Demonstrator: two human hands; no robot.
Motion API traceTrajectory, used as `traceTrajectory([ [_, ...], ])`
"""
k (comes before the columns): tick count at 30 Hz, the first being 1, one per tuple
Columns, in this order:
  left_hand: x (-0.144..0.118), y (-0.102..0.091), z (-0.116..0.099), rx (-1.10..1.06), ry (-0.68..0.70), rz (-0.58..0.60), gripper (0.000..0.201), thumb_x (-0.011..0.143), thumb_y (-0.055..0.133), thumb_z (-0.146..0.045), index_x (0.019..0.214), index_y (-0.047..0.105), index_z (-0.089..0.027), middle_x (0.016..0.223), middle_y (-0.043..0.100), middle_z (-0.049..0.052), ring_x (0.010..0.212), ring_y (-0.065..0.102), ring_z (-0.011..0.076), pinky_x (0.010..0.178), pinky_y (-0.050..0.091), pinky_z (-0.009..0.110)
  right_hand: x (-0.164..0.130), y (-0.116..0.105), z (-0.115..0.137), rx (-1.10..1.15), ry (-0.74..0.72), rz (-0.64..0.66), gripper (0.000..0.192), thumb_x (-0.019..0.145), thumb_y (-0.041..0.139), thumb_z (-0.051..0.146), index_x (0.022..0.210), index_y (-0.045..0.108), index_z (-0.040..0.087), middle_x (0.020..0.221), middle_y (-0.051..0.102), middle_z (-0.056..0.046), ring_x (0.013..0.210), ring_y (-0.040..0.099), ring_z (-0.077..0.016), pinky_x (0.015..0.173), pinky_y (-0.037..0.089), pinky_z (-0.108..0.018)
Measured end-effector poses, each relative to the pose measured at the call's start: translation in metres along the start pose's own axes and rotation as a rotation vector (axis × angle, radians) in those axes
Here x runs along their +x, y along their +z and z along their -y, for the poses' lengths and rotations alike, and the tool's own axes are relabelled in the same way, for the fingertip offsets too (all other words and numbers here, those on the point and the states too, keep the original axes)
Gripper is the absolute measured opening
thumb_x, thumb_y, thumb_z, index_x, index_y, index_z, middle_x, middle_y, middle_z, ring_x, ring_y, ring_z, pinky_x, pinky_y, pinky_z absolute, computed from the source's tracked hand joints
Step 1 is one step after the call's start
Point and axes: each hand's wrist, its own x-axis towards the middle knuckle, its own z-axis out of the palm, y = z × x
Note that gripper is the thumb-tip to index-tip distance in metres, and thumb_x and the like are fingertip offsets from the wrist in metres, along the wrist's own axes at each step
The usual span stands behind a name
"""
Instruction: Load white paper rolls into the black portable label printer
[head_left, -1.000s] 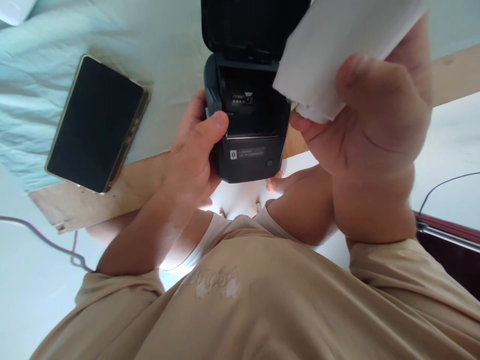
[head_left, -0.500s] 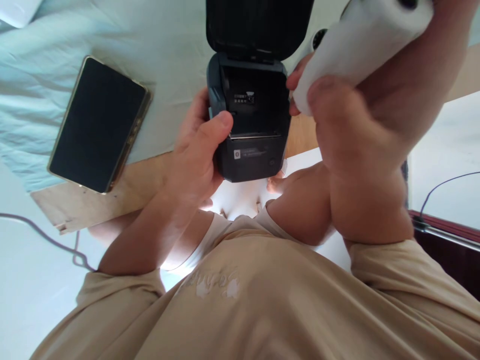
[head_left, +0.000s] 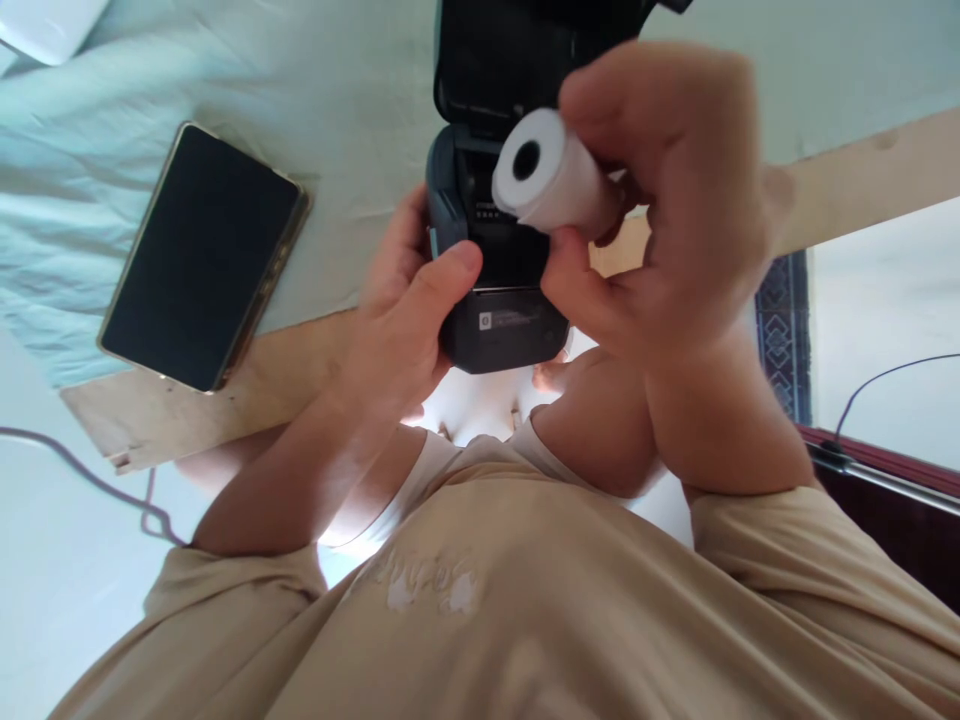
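Note:
My left hand (head_left: 416, 295) grips the left side of a small black label printer (head_left: 510, 330), its thumb on the front rim. The printer's lid (head_left: 517, 60) stands raised, so the dark paper bay shows in part. A white paper roll (head_left: 574, 190) with a dark hollow core is pinched between the thumb and fingers of my right hand (head_left: 667, 200). One end of the roll points left, over the bay, and hides part of it. Whether the roll touches the printer I cannot tell.
A dark-screened tablet or phone (head_left: 202, 260) in a gold-edged case lies on the pale green cloth (head_left: 337, 100) to the left. The wooden table edge (head_left: 285, 370) runs below it. A grey cable (head_left: 82, 480) hangs at lower left. My legs are beneath the printer.
My right hand has swung left and turned the paper roll, bringing it from beside the printer to over its bay. The printer has shifted slightly right and down in my left hand.

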Motion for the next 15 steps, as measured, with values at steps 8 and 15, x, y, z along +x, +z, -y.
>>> traceTrajectory([
  [8, 0.0000, -0.0041, 0.0039, 0.025, 0.021, 0.036, 0.026, 0.091, 0.081, -0.028, 0.115, 0.073, -0.025, 0.107, 0.082, 0.004, 0.133, 0.078, 0.0302, 0.095, 0.072, 0.035, 0.0093, -0.0006, 0.0076, -0.193, -0.215, 0.014, 0.040, 0.092, 0.055, 0.010, 0.122, 0.074, 0.030, 0.129, 0.082, 0.003, 0.111, 0.080, -0.0145, 0.092, 0.066, -0.026],
  [15, 0.0000, -0.0022, 0.0031, 0.033, 0.011, -0.005, 0.025, 0.090, 0.079, -0.026, 0.115, 0.075, -0.026, 0.107, 0.084, 0.004, 0.128, 0.080, 0.0310, 0.090, 0.072, 0.037, 0.0105, 0.0036, 0.0082, -0.111, -0.197, -0.081, 0.043, 0.095, 0.057, 0.005, 0.127, 0.078, 0.025, 0.112, 0.079, -0.001, 0.096, 0.075, -0.0107, 0.077, 0.056, -0.022],
])
